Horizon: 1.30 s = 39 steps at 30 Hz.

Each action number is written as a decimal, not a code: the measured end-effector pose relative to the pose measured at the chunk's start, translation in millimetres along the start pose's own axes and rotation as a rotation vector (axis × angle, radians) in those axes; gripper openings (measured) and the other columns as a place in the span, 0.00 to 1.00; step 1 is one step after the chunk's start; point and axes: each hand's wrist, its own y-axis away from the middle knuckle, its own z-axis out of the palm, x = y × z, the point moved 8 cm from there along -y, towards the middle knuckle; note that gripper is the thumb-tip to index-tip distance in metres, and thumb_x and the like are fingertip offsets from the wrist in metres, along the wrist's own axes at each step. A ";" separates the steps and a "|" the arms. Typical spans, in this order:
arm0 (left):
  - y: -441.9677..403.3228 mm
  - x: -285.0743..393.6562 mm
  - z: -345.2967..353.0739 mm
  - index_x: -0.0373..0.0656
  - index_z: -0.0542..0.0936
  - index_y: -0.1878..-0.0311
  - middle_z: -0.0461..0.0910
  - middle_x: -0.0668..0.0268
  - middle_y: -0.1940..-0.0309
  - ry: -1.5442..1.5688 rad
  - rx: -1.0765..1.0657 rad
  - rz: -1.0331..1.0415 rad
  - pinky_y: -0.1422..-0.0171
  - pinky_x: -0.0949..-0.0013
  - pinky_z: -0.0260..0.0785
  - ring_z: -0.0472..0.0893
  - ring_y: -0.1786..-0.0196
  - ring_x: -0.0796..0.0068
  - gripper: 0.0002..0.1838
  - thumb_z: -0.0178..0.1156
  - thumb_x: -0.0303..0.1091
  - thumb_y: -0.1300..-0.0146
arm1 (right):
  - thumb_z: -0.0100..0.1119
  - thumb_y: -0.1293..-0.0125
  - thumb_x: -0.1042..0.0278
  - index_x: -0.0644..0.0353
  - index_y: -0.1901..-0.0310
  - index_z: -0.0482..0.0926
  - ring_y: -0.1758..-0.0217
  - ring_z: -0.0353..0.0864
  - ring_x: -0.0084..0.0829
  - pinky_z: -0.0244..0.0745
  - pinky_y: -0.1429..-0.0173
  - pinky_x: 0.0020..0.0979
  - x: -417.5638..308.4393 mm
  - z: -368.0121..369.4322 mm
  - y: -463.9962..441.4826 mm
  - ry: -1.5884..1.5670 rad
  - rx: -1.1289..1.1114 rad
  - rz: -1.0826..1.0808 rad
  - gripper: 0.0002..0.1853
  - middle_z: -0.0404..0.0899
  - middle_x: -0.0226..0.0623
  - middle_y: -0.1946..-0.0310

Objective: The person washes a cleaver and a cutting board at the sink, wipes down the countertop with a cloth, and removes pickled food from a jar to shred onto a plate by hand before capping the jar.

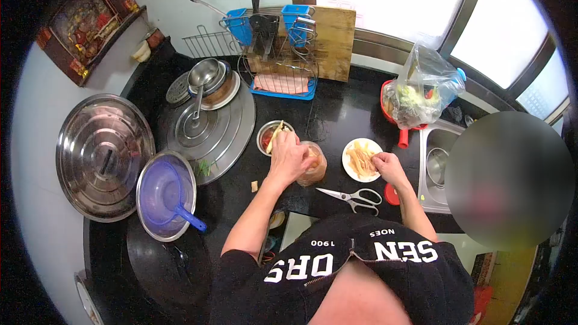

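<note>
My left hand [289, 157] is closed, its fingertips at a clear jar [314, 176] with brownish contents; what it grips is hidden. Behind that hand a small metal bowl [263, 141] holds red bits and a pale yellow-green piece [276, 135]. At the right edge of a white plate [348, 170], my right hand [390, 167] pinches the end of the pale yellow strips [360, 159] heaped there. White-handled scissors [346, 195] lie below the plate with blades slightly apart. A red lid [392, 194] sits beside my right forearm.
To the left are a blue strainer [161, 192] in a metal bowl and large metal lids [105, 156]. A rack [280, 54] with knives and a cutting board [334, 42] stands at the back. On the right are a plastic bag of vegetables [418, 93] and a sink [430, 198].
</note>
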 end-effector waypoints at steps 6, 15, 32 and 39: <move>1.0 2.4 2.1 0.40 0.82 0.74 0.70 0.60 0.64 -0.199 0.082 -0.149 0.52 0.57 0.60 0.67 0.55 0.59 0.12 0.68 0.37 0.59 | 0.52 0.40 0.63 0.69 0.73 0.77 0.77 0.71 0.23 0.68 0.70 0.29 -10.1 1.3 6.0 -0.044 -0.030 0.003 0.15 0.73 0.33 0.83; 11.5 2.6 -7.3 0.37 0.79 0.73 0.70 0.56 0.64 -0.207 0.138 -0.224 0.50 0.57 0.61 0.67 0.55 0.55 0.08 0.65 0.32 0.55 | 0.51 0.41 0.63 0.67 0.74 0.77 0.77 0.73 0.23 0.68 0.70 0.30 -5.0 0.8 7.0 -0.066 -0.070 -0.020 0.14 0.74 0.34 0.83; 37.1 -41.4 -8.5 0.37 0.76 0.69 0.76 0.70 0.77 0.673 0.330 -0.686 0.70 0.78 0.67 0.73 0.75 0.85 0.09 0.58 0.34 0.38 | 0.51 0.40 0.62 0.68 0.70 0.79 0.76 0.74 0.26 0.70 0.69 0.30 -51.4 28.8 2.5 -0.144 -0.304 -0.276 0.15 0.76 0.36 0.81; 26.2 -20.7 3.2 0.38 0.74 0.68 0.80 0.60 0.73 1.201 0.384 -0.835 0.71 0.74 0.74 0.81 0.74 0.73 0.10 0.56 0.35 0.36 | 0.50 0.39 0.62 0.68 0.68 0.79 0.74 0.76 0.27 0.71 0.66 0.31 -64.2 23.2 6.9 -0.182 -0.386 -0.259 0.15 0.78 0.37 0.79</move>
